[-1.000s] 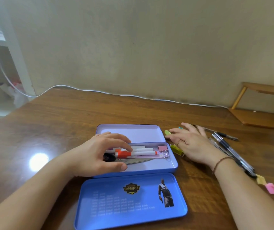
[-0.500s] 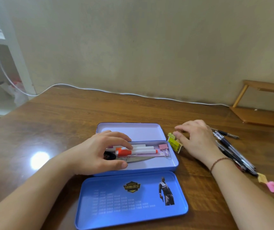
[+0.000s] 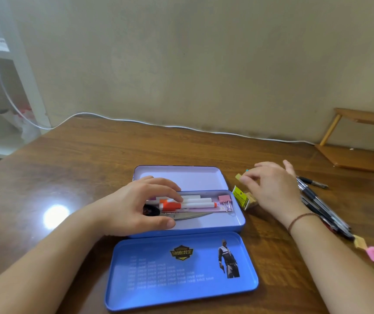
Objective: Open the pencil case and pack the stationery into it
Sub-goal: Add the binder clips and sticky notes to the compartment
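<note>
The blue tin pencil case lies open mid-table, one lid behind it and a printed lid flat in front. Inside are orange-capped white markers, scissors and a pink binder clip. My left hand holds the tray's left end, thumb on the front rim, fingers over the markers. My right hand hovers right of the case and pinches a small pale-yellow piece. A yellow-sleeved eraser leans beside the case under that hand. Several black pens lie partly behind my right wrist.
Yellow and pink small pieces lie at the right edge near my forearm. A white cable runs along the table's back edge. A wooden rack stands at the back right, a white shelf unit to the left.
My right hand rose off the table and drew back right, now pinching the small yellow piece; the eraser has been tipped up beside the case. The left hand stayed put.
</note>
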`<state>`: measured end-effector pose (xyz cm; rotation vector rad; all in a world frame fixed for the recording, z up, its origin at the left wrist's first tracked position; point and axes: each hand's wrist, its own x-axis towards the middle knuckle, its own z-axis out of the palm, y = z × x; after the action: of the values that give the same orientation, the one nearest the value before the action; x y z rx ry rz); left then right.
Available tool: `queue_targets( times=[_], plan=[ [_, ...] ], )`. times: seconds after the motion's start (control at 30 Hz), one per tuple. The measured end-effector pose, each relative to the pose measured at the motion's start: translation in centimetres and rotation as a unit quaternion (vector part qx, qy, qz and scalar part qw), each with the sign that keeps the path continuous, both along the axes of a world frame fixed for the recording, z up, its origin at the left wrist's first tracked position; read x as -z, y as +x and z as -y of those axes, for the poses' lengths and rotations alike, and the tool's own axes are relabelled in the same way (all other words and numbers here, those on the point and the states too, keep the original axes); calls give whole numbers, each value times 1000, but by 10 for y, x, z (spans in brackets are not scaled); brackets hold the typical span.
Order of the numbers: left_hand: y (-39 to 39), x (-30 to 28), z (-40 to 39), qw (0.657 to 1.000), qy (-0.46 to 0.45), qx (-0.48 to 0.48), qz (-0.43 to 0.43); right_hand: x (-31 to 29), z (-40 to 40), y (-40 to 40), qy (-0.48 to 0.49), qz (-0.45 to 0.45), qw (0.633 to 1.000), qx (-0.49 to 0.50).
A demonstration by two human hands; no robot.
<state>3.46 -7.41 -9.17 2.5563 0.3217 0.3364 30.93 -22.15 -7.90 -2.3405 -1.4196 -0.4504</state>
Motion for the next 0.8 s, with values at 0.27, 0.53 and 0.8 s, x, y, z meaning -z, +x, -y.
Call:
queue_targets(
  times=[0.27,0.53,0.8],
  plan=[
    [0,1,-2,1000,3,0,-1,-36,27,-43,-93,-19,957,-275],
    [0,2,-3,1000,2,-2,-5,-30,27,-37,-202,-22,946,-251],
    [0,2,-3,1000,4,-1,-3,-25,26,-26,-251,-63,934,-245]
  ],
)
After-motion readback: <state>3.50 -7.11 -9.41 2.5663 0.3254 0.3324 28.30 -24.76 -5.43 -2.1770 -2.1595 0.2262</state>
